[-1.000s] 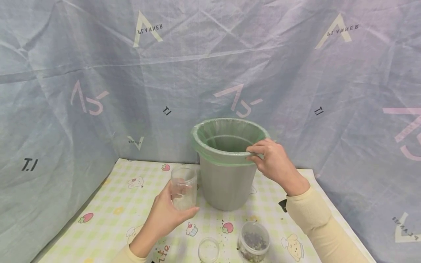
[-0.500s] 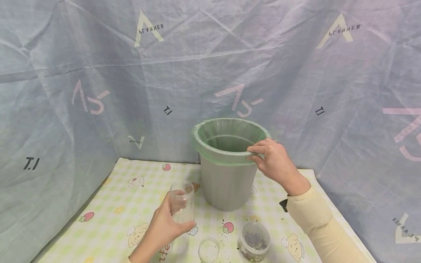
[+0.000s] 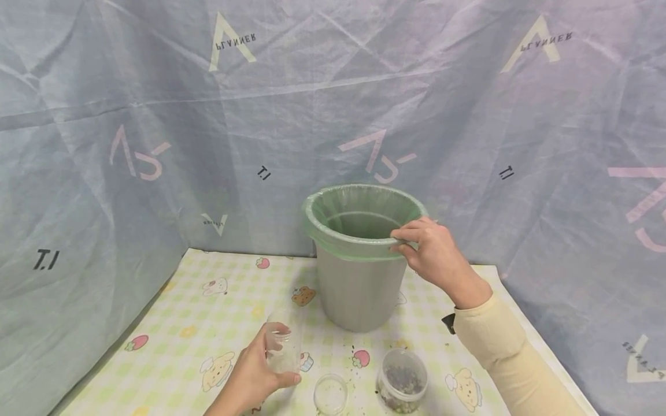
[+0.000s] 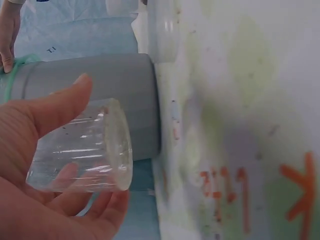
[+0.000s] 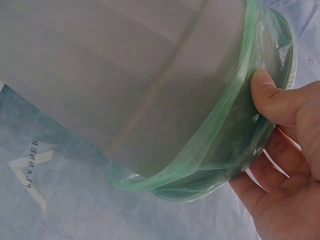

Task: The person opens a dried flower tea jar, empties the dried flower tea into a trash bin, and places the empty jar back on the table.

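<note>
My left hand (image 3: 255,364) grips a clear plastic jar (image 4: 80,150), fingers round one side and thumb on the other. The jar is see-through, with a few dark specks on its wall, and in the left wrist view its base hangs above the tablecloth. A grey trash can (image 3: 361,294) stands upright at the back, lined with a green plastic bag (image 5: 210,145) folded over its rim. With thumb outside and fingers at the inner side, my right hand (image 3: 434,251) pinches the can's rim through the bag.
A clear tub (image 3: 402,381) of dark and pale bits stands at the front right. Beside it lies a round clear lid (image 3: 330,395). Dark crumbs are scattered on the checked tablecloth (image 3: 171,335). Grey-blue fabric (image 3: 260,115) hangs behind and at both sides.
My left hand has lowered the jar toward the tablecloth and drawn it nearer, away from the trash can. The right hand has stayed on the rim.
</note>
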{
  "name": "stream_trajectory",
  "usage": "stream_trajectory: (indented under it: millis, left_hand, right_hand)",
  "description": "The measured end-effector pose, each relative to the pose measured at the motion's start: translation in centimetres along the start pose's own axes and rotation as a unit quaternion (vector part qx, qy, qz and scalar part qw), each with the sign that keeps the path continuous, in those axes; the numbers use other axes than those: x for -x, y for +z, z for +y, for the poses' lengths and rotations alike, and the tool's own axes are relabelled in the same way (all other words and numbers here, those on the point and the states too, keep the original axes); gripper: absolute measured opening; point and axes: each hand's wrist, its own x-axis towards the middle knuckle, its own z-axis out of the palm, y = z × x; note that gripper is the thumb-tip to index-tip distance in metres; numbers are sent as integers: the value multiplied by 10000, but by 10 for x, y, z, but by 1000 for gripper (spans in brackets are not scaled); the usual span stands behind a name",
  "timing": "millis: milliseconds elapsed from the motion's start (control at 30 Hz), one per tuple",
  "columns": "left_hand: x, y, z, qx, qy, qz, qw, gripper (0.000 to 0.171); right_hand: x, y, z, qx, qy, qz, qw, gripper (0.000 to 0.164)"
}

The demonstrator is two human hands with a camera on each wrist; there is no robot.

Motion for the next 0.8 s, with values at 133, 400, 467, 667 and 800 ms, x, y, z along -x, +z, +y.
stream_trajectory:
  millis: [133,400,467,667,800]
  left_hand:
    - [0,1,-6,54,-142,-176,9997,93]
    - [-1,4,-16,-70,-213,-216,9995,96]
    - [-2,5,-18,-158,-183,-241,9994,95]
    - [-2,4,-25,-354,-228,-356,9985,92]
    - [-1,4,-29,-320,-241,-447,9982,90]
  right_hand:
    - [0,-2,0,11,10,20,10000,29]
    - [1,-3,0,12,100,-74,9999,29]
    - [1,-3,0,1,109,-79,9999,28]
    - [0,-2,0,-42,106,-110,9999,28]
    - [-1,-2,0,-38,73,-83,9999,29]
